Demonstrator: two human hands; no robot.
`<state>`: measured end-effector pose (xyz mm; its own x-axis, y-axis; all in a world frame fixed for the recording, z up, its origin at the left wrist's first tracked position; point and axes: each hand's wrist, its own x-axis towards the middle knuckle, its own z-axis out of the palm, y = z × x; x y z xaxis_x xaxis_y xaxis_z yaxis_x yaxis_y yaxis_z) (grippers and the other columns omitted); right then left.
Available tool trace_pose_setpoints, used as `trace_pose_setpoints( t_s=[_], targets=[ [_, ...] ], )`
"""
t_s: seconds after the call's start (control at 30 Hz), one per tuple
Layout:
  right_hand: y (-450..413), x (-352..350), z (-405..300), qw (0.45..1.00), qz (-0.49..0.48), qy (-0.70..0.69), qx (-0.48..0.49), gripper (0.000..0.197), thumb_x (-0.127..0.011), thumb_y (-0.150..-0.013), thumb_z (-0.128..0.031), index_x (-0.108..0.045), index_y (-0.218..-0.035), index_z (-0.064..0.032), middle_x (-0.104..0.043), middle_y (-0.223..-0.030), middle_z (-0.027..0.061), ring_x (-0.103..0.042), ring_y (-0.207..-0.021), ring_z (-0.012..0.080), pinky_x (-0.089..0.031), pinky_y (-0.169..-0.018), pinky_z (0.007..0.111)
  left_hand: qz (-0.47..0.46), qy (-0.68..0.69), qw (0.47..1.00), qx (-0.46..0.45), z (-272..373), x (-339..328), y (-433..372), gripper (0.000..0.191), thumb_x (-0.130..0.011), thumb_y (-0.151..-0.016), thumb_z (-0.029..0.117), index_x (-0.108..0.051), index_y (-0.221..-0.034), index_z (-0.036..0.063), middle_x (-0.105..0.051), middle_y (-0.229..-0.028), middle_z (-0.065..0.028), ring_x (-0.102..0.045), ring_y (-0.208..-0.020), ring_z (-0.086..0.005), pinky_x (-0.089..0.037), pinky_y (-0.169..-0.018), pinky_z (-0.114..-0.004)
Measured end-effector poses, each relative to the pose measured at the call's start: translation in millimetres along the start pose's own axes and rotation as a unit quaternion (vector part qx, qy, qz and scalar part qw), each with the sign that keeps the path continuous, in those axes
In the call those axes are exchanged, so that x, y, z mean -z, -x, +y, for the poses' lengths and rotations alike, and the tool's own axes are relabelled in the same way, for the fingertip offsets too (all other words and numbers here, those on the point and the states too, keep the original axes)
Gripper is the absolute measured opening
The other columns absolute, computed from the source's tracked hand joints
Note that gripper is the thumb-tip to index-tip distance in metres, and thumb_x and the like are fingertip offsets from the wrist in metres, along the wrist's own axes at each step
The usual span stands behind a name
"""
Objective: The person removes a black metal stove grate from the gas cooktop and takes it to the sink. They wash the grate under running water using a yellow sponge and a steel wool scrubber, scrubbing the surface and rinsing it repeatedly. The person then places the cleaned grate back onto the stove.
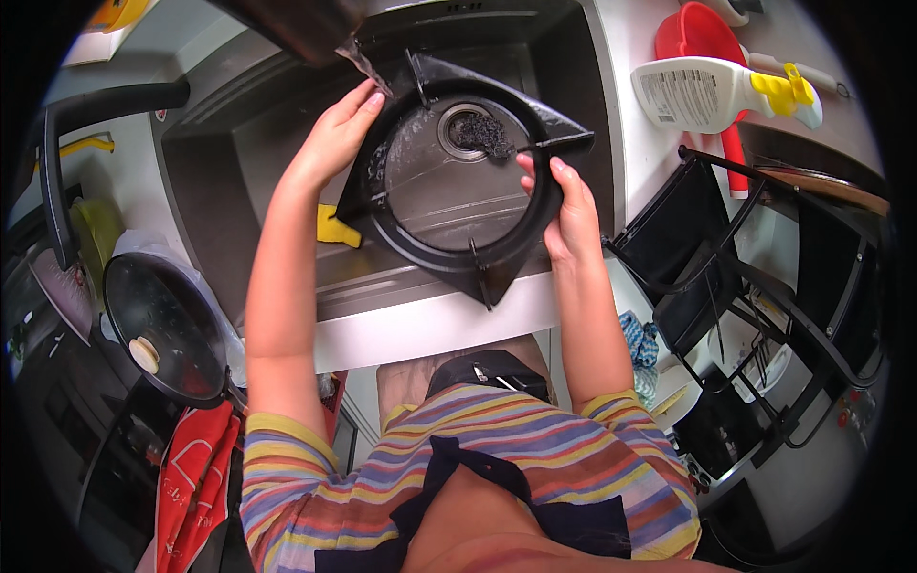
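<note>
Both my hands hold a wet black stove grate [458, 256], a ring with pointed corners and short fins, above a dark sink [251, 150]. My left hand [337, 136] grips its upper left rim, where a stream of water [365, 68] falls from the faucet [301, 29] at the top. My right hand [572, 204] grips the ring's right side, thumb on top and fingertips showing inside the opening. Through the ring I see the drain with a dark scouring pad [486, 136] lying on it. A yellow object [339, 226] lies in the sink, partly hidden by the grate.
Right of the sink are a white spray bottle [691, 95] with a yellow trigger, a red plastic vessel [698, 36] and a black metal rack [716, 251] with dishes. On the left stand a pan lid [168, 315] with a pale knob and a red cloth [197, 480].
</note>
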<state>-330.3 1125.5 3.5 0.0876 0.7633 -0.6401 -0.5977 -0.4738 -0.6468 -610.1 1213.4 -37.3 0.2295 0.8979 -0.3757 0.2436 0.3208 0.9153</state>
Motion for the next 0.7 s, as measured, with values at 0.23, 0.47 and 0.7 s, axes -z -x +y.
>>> trace_pose_setpoints(
  t_s=[0.23, 0.47, 0.7],
  targets=[
    [9, 20, 13, 0.995, -0.011, -0.058, -0.076, 0.034, -0.057, -0.086, -0.025, -0.057, -0.104, 0.0034, -0.064, -0.099, 0.0163, -0.061, -0.075, 0.0167, -0.050, -0.071, 0.026, -0.080, 0.150, 0.982, 0.084, 27, -9, 12, 0.042, -0.045, -0.095, 0.025, -0.043, -0.128, -0.0003, -0.059, -0.095, -0.0081, -0.061, -0.069, -0.0122, -0.050, -0.053, -0.023],
    [-16, 27, 16, 0.969, -0.057, -0.124, -0.207, 0.033, -0.056, -0.088, -0.026, -0.054, -0.106, 0.0022, -0.063, -0.095, 0.0195, -0.062, -0.070, 0.0170, -0.054, -0.063, 0.025, -0.045, 0.311, 0.929, 0.196, 38, -4, 40, 0.037, -0.044, -0.092, 0.022, -0.041, -0.122, 0.0005, -0.060, -0.106, -0.0150, -0.052, -0.051, -0.0109, -0.042, -0.039, -0.019],
    [-59, 2, 25, 0.959, -0.133, -0.005, -0.251, 0.038, -0.055, -0.089, -0.026, -0.050, -0.108, 0.0072, -0.060, -0.102, 0.0233, -0.064, -0.088, 0.0241, -0.056, -0.076, 0.028, 0.055, 0.301, 0.923, 0.233, 50, 2, 71, 0.044, -0.049, -0.086, 0.015, -0.033, -0.126, 0.0106, -0.062, -0.087, -0.0147, -0.042, -0.047, -0.0062, -0.037, -0.041, -0.018]
  ],
)
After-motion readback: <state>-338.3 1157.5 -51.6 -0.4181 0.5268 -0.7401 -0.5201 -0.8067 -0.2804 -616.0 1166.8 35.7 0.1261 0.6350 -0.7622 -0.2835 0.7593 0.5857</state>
